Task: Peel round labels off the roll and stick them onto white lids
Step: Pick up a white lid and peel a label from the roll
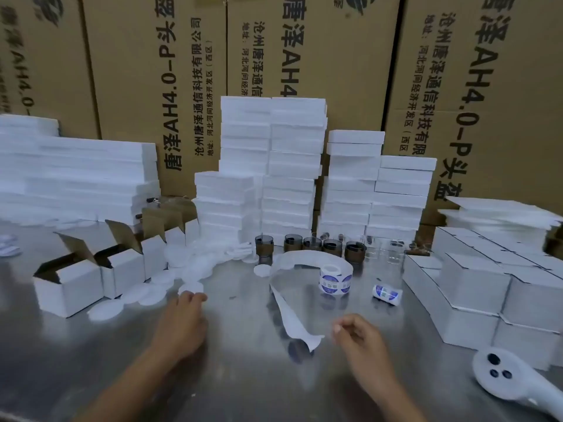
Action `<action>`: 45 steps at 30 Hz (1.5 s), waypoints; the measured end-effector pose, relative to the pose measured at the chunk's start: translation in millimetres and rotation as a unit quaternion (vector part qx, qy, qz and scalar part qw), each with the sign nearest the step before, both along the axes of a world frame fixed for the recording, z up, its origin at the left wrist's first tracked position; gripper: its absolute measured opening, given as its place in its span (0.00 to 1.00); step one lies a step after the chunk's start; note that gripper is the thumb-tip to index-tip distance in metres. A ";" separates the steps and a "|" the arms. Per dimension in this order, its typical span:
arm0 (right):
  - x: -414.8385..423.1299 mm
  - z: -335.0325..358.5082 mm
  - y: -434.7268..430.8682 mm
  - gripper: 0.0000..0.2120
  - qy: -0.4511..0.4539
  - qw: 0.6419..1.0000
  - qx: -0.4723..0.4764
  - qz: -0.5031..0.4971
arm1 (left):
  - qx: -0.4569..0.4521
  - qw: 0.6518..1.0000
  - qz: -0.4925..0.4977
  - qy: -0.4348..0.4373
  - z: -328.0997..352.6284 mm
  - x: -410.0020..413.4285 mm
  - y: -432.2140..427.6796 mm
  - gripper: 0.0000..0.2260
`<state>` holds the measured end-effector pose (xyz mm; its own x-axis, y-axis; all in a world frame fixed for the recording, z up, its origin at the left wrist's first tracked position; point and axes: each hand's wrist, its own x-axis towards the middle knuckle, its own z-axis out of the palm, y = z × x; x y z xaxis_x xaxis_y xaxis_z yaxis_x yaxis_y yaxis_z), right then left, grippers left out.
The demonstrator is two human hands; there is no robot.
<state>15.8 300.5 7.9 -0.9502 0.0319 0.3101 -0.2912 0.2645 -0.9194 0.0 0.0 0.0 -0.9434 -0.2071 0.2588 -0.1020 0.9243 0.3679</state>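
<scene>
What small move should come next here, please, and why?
Probably the left hand should draw the nearest white lid closer: its fingers are at that lid's edge, while the right hand hovers beside the backing strip, possibly pinching a label.

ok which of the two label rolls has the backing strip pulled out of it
The larger roll, left of the small roll. A long white backing strip loops off it and trails forward. The small roll has no strip trailing from it.
</scene>
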 end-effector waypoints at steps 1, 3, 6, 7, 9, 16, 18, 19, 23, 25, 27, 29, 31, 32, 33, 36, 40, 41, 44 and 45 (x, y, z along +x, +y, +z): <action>-4.3 -3.8 2.4 0.09 0.000 1.000 0.002 -0.004 | -0.053 0.998 0.021 -0.007 -2.7 -5.8 -3.1 0.21; -12.7 -6.6 4.6 0.08 -0.006 1.000 0.009 0.000 | -0.099 0.993 0.058 -0.005 -6.2 -20.9 -5.2 0.23; -27.9 -9.5 2.8 0.08 -0.010 1.000 0.027 0.010 | -0.144 0.985 0.096 -0.009 -5.2 -42.6 0.2 0.21; -32.8 -9.6 1.9 0.08 -0.009 1.000 0.026 0.012 | -0.148 0.982 0.114 -0.015 -3.7 -48.8 1.1 0.19; -40.0 -11.5 -0.9 0.09 -0.005 1.000 0.018 0.017 | -0.143 0.978 0.150 -0.026 -2.0 -57.7 1.1 0.17; -46.0 -22.2 0.9 0.10 0.021 0.999 0.024 0.013 | -0.108 0.975 0.193 -0.027 -8.5 -63.5 5.7 0.10; -44.7 -21.6 0.8 0.10 0.036 0.998 0.039 0.019 | -0.103 0.976 0.191 -0.010 -8.8 -62.9 7.0 0.10; -43.4 -21.7 0.5 0.10 0.044 0.998 0.045 0.021 | -0.102 0.977 0.187 -0.005 -9.2 -62.3 7.5 0.10; -39.5 -20.6 0.4 0.12 0.076 0.994 0.071 0.016 | -0.050 0.989 0.135 0.032 -6.1 -61.4 19.2 0.11; -40.4 -18.4 1.7 0.12 0.085 0.994 0.076 0.003 | 0.049 0.990 0.082 0.107 1.1 -58.6 38.7 0.11; -40.5 -16.5 2.8 0.11 0.089 0.994 0.067 -0.010 | 0.197 0.966 0.007 0.168 11.9 -52.0 64.9 0.09; -40.2 -14.5 2.8 0.11 0.085 0.995 0.042 -0.017 | 0.321 0.932 -0.067 0.156 22.1 -42.7 90.9 0.08; -40.3 -10.4 2.1 0.08 0.070 0.997 0.008 -0.020 | 0.455 0.872 -0.136 0.116 23.8 -33.5 114.6 0.09; -40.5 -8.0 1.4 0.07 0.056 0.998 -0.013 -0.018 | 0.526 0.830 -0.160 0.091 22.0 -29.5 124.6 0.10; -40.6 -5.7 0.4 0.08 0.037 0.999 -0.038 -0.011 | 0.588 0.787 -0.174 0.063 18.9 -26.3 132.3 0.11; -40.0 -1.2 -1.5 0.12 -0.020 0.996 -0.078 0.032 | 0.681 0.704 -0.201 -0.004 9.8 -23.5 145.4 0.12; -35.0 0.1 -4.4 0.06 -0.040 0.992 -0.097 0.075 | 0.677 0.698 -0.227 -0.052 3.9 -21.4 146.5 0.15; -34.7 -0.3 -4.2 0.05 -0.038 0.991 -0.098 0.077 | 0.669 0.705 -0.230 -0.058 2.6 -20.7 146.9 0.16; -34.7 -0.6 -3.6 0.04 -0.047 0.990 -0.104 0.078 | 0.666 0.706 -0.235 -0.056 -0.7 -21.7 147.6 0.17; -34.7 -0.9 -3.5 0.04 -0.053 0.990 -0.104 0.080 | 0.669 0.702 -0.239 -0.052 -1.1 -22.0 147.6 0.18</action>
